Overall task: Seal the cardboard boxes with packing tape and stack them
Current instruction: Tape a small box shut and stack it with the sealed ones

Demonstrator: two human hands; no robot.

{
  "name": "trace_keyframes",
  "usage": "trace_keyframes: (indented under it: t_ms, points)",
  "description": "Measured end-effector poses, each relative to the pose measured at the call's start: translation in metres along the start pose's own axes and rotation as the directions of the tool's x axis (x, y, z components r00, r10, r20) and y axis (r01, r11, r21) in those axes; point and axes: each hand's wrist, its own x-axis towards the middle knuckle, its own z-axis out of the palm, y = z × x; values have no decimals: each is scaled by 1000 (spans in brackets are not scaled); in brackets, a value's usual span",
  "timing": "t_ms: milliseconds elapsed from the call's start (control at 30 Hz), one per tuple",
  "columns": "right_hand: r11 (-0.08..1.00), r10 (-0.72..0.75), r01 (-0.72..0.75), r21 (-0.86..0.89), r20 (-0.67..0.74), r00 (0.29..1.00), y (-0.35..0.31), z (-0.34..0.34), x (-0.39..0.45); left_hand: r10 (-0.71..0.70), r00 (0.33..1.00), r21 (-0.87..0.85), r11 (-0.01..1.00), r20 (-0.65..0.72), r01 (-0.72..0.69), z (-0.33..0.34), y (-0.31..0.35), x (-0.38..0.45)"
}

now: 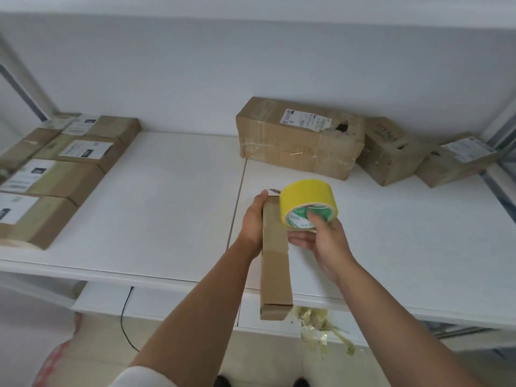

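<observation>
- My left hand point(252, 219) grips the thin box point(275, 255), held up over the table's point(167, 205) front edge.
- My right hand point(321, 241) pinches the yellow tape roll point(305, 203) at the box's far end.
- Box could tip & tape go on crooked, bc one hand holds it.

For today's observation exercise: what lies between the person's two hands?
In the head view, the narrow cardboard box lies between the left hand and right hand, which holds the yellow tape roll.

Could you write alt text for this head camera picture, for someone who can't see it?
Over a white table, a person's left hand holds a long, narrow cardboard box while the right hand grips a yellow tape roll at the box's far end. More cardboard boxes sit along the table's left side and against the back wall.
</observation>
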Motion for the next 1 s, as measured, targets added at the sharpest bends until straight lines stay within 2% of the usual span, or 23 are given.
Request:
trace_keyframes:
  t_ms: [100,167,233,300,433,667,733,867,1000]
  points:
    - [1000,-3,3,-17,29,1000,2,-1,1,69,998,205,977,-15,-64,-2,7,-3]
    - [999,0,1,-32,59,998,2,-3,2,148,989,364,921,2,-139,-3,16,-4]
    - [999,-5,8,-45,78,997,3,-2,3,175,984,462,876,-31,-141,0,25,-3]
    - [998,-15,19,-57,76,997,4,-1,3,194,978,592,798,-71,-115,6,30,-4]
    - [998,-19,23,-66,64,998,6,-1,5,244,969,777,618,-39,-124,15,31,-7]
    - [938,-200,188,-292,-13,980,-3,-26,13,275,961,911,400,-18,-97,9,37,-3]
    - [930,-191,176,-323,-16,981,0,-35,14,304,953,931,350,-11,-101,10,36,-3]
    - [943,-153,149,-297,10,988,15,-31,15,331,942,977,176,57,-121,17,37,-6]
    - [964,-121,119,-237,6,993,26,-28,14,218,976,968,248,-15,-41,25,41,-2]
